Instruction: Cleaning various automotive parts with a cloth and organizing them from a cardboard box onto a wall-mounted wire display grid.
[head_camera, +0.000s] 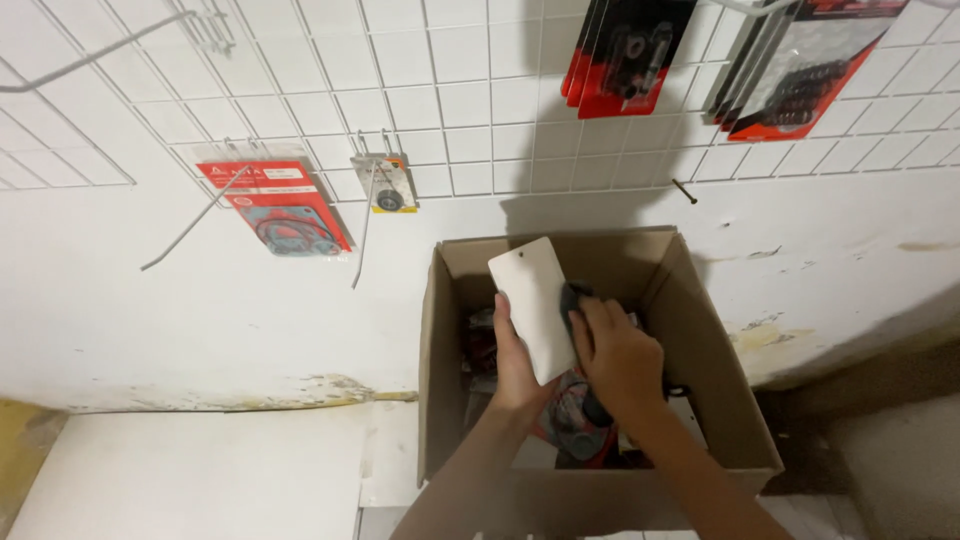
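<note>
- Two bare forearms are seen rising from the bottom edge of the head view; no sleeves are worn within the frame.
- No gloves are worn on the left hand (518, 365) or the right hand (618, 355).
- No watch, bracelet or ring can be made out on either wrist or on the fingers shown.
- Nothing of the body beyond forearms and hands is shown.

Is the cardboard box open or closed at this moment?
Open. The cardboard box shows no flaps over its top; packaged items lie visible inside, and both hands hold a white card above them.
</note>
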